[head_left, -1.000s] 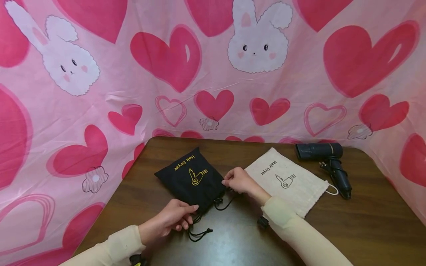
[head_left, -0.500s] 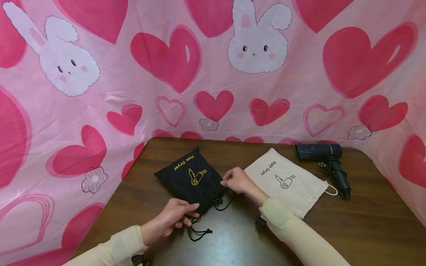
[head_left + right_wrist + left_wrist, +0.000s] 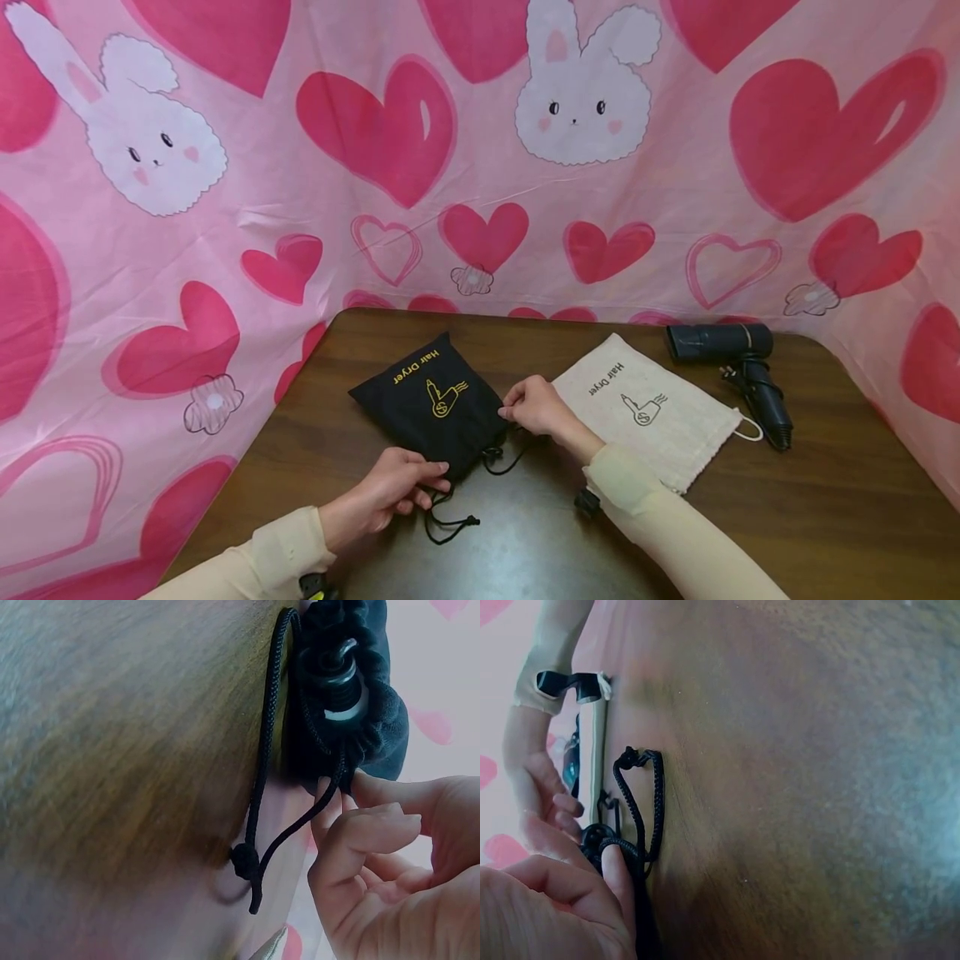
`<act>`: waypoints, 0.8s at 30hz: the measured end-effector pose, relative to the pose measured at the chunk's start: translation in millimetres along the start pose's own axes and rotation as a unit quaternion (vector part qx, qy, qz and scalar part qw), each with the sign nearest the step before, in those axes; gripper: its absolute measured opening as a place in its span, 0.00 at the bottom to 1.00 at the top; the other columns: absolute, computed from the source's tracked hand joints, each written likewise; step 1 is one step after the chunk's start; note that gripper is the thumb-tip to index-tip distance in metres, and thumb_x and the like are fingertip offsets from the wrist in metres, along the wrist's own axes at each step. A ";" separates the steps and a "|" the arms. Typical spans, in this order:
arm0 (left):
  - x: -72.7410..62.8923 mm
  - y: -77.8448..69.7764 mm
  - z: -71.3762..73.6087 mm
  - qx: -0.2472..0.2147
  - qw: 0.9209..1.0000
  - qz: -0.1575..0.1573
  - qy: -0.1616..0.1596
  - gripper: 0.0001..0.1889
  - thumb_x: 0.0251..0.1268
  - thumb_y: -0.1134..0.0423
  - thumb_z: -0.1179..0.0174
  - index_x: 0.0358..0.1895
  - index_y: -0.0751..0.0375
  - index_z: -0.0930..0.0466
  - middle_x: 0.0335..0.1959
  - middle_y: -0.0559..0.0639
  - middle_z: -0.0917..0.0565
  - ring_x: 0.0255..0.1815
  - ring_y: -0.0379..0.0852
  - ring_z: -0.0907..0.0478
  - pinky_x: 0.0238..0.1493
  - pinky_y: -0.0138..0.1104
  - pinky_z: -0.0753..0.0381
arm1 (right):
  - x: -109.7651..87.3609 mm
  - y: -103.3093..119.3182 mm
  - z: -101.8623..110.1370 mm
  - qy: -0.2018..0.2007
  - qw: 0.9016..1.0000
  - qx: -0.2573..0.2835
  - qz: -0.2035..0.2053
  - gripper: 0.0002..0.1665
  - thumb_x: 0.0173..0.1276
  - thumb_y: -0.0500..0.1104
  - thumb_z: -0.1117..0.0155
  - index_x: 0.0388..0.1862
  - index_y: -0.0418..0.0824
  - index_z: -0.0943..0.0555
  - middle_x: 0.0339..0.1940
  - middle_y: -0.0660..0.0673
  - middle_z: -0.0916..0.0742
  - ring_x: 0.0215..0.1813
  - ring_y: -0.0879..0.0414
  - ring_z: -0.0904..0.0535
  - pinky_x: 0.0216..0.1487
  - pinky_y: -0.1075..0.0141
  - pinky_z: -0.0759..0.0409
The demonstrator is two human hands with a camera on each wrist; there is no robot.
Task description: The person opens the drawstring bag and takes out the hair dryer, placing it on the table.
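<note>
A black drawstring pouch (image 3: 412, 400) lies on the table, printed "Hair Dryer" in yellow and bulging slightly. My left hand (image 3: 386, 492) pinches its near corner, thumb on top. At the corner to the right, my right hand (image 3: 536, 408) pinches the cloth between thumb and fingers. Seen from the right wrist, the pouch's gathered mouth is partly open, and a dark coiled cord (image 3: 334, 682) with a white edge shows inside. One knotted drawstring loop (image 3: 259, 787) hangs by the right hand; another loop (image 3: 658, 802) lies beside the left fingers.
To the right lies a flat cream drawstring pouch (image 3: 660, 450), also printed "Hair Dryer", partly behind my right forearm. Beyond it rests a black hair dryer (image 3: 712, 342) with its cord wrapped round the handle. A pink heart-and-rabbit cloth (image 3: 480, 150) hangs round the brown table (image 3: 540, 542).
Both hands keep their places at the pouch's corners. The left hand has shifted very slightly to the right; the pouches and hair dryer have not moved.
</note>
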State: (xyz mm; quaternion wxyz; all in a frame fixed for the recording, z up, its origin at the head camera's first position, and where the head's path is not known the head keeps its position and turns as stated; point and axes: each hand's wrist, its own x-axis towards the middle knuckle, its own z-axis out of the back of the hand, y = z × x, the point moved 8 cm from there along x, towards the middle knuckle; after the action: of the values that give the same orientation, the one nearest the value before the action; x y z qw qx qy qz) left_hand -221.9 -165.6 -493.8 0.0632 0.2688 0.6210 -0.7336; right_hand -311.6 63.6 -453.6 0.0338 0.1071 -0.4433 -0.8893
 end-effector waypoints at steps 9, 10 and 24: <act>-0.6 2.7 1.8 -0.009 1.000 0.002 -0.010 0.09 0.74 0.64 0.34 0.41 0.69 0.17 0.37 0.59 0.10 0.17 0.38 0.22 0.18 0.24 0.33 | 3.8 -2.0 0.6 -0.015 1.000 -0.007 0.007 0.03 0.68 0.35 0.25 0.34 0.37 0.11 0.30 0.45 0.14 0.35 0.50 0.22 0.38 0.59 0.20; -0.8 2.6 1.7 -0.010 1.000 0.002 -0.009 0.09 0.74 0.65 0.34 0.41 0.70 0.17 0.37 0.60 0.10 0.17 0.38 0.22 0.18 0.24 0.33 | 4.0 -2.2 1.0 -0.016 1.000 -0.006 0.007 0.02 0.67 0.35 0.25 0.34 0.37 0.11 0.30 0.45 0.14 0.35 0.50 0.21 0.38 0.59 0.20; -2.5 2.3 2.1 -0.023 1.000 0.005 -0.013 0.07 0.74 0.67 0.36 0.41 0.70 0.17 0.37 0.60 0.10 0.17 0.38 0.22 0.19 0.24 0.31 | 5.6 -4.1 3.5 -0.038 0.999 -0.006 0.004 0.02 0.67 0.35 0.26 0.34 0.36 0.12 0.28 0.45 0.15 0.33 0.51 0.22 0.33 0.62 0.23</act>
State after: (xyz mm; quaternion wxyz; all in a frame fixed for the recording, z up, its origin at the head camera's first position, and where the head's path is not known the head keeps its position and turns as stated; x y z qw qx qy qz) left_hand -219.5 -168.7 -494.4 0.0806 0.2606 0.6356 -0.7222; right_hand -317.6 67.9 -455.7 0.0209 0.0709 -0.4397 -0.8951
